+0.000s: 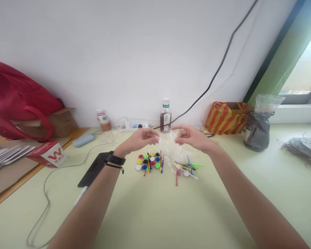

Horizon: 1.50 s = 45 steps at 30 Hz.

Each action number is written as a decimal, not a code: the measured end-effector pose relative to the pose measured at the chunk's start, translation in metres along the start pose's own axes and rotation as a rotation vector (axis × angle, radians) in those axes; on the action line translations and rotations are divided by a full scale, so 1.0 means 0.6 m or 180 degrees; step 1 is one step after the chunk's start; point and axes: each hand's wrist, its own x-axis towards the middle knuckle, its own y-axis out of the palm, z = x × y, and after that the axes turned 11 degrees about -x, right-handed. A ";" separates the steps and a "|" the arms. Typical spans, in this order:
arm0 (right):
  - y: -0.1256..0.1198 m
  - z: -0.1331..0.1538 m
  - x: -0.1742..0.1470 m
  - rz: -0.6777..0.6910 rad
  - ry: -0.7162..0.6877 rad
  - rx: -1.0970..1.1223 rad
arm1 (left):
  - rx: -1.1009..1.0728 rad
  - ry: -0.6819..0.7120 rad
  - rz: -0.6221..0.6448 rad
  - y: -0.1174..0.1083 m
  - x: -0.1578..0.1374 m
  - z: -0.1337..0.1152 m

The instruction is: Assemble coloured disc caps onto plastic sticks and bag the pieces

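Note:
My left hand (145, 139), with a dark watch and cord at the wrist, pinches one edge of a clear plastic bag (168, 144) above the table. Opposite it, my right hand (191, 139) has thumb and fingers closed on the bag's other side, index finger stretched out. The see-through film is hard to make out between them. Below the left hand stand rows of small round pots (145, 161) with coloured lids, and thin coloured plastic sticks (162, 164) lie among them. Under the right hand is a loose pile of similar sticks (189, 167) with clear film.
A dark drink bottle (166, 117) stands by the wall beside a power strip (134, 125). At left are a black tablet (93, 169), a grey cable (47, 193) and a red-white box (49, 154). A striped bag (225, 118) and grey bag (257, 131) stand at right.

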 end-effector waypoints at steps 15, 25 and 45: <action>-0.037 -0.033 -0.001 0.0162 -0.0002 -0.0352 | -0.0795 -0.0119 -0.0332 0.042 0.016 0.043; -0.011 -0.048 0.024 -0.1565 -0.0479 -0.0983 | -0.1217 -0.0118 -0.0760 0.018 0.022 0.062; 0.029 -0.060 0.042 -0.0574 0.0838 0.1059 | -0.1456 0.0179 -0.0980 0.027 0.021 0.047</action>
